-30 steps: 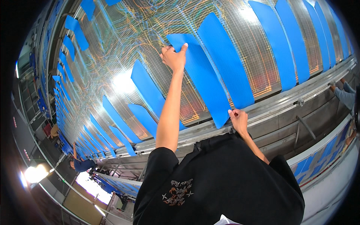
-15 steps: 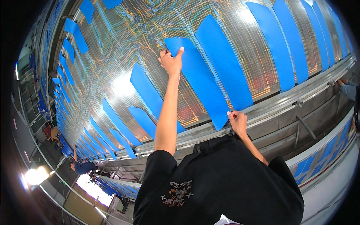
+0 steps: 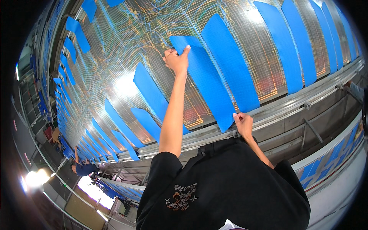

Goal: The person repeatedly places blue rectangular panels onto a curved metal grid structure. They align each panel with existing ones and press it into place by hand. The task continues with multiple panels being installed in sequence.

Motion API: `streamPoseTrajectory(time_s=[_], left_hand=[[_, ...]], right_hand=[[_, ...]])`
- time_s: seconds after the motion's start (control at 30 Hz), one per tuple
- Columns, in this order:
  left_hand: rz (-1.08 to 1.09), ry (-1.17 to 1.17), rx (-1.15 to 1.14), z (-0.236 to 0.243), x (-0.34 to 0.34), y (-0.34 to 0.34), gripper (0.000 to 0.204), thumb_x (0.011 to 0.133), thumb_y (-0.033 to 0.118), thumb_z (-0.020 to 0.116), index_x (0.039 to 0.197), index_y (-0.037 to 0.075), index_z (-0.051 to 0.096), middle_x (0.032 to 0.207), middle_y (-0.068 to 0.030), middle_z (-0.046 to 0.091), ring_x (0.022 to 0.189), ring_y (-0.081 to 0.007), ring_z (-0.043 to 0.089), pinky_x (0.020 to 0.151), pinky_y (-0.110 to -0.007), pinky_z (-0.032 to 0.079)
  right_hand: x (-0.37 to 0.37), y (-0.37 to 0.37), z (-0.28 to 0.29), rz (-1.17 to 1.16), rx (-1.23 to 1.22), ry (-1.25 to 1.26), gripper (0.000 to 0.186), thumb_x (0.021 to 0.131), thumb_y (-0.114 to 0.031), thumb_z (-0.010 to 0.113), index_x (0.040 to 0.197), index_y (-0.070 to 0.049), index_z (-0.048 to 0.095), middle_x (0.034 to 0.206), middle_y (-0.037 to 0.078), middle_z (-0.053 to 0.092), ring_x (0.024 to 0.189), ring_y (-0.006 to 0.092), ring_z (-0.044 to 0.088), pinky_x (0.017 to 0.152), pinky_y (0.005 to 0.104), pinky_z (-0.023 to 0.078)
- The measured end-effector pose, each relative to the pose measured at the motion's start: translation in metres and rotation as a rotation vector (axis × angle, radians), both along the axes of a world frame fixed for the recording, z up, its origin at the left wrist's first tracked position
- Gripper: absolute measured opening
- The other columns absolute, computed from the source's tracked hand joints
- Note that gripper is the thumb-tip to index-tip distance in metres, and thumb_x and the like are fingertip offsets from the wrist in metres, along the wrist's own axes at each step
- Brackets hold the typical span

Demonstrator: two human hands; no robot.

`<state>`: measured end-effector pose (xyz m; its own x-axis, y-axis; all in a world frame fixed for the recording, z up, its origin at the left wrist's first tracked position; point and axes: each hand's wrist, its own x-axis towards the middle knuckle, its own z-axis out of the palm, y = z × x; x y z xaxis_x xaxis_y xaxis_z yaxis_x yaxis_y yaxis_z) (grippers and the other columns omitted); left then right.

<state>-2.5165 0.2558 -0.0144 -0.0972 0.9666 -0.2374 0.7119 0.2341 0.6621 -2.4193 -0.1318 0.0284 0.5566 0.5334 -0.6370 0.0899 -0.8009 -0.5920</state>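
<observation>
A long blue fabric piece (image 3: 205,78) with a textured surface lies slanted over the shiny table directly before me. Near its far end my left hand (image 3: 177,61) grips its left edge, thumb on top and the other fingers curled at the side. My right hand (image 3: 243,123) pinches the pointed near corner, which hangs over the table's metal rail. Close along its right side runs another blue piece (image 3: 230,63), and no hand touches that one. A shorter blue piece (image 3: 150,86) lies to the left of my left forearm.
The long table (image 3: 264,73) carries grid lines and tangled coloured curves, with more blue pieces in rows. A metal rail (image 3: 283,103) edges its near side. Behind it stands another table (image 3: 326,153) with blue pieces. A co-worker (image 3: 86,168) reaches over the table at far left.
Both hands keep their hold on the fabric piece. My left hand and the far end have shifted very slightly right and away; the right hand has barely moved.
</observation>
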Motion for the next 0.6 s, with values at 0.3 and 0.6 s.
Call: streamPoseTrajectory(time_s=[0.3,0.6], left_hand=[[0.051,0.011,0.037,-0.009,-0.004,-0.001,0.047,0.077,0.042,0.093,0.070,0.008,0.060,0.120,-0.0088,0.053,0.124,-0.0355,0.044,0.116,-0.064,0.027],[-0.033,0.042,-0.013,-0.014,-0.007,0.002,0.049,0.072,0.048,0.095,0.089,0.005,0.077,0.133,-0.0117,0.056,0.140,-0.0425,0.038,0.123,-0.070,0.013]], right_hand=[[-0.001,-0.001,0.000,-0.006,0.026,0.011,0.040,0.097,-0.027,0.075,0.074,0.005,0.064,0.059,0.015,0.056,0.053,0.0214,0.047,0.056,0.0424,0.042],[0.002,-0.005,0.003,0.076,-0.021,-0.027,0.039,0.096,-0.030,0.075,0.077,0.003,0.068,0.063,0.018,0.060,0.054,0.0291,0.052,0.058,0.0436,0.044]])
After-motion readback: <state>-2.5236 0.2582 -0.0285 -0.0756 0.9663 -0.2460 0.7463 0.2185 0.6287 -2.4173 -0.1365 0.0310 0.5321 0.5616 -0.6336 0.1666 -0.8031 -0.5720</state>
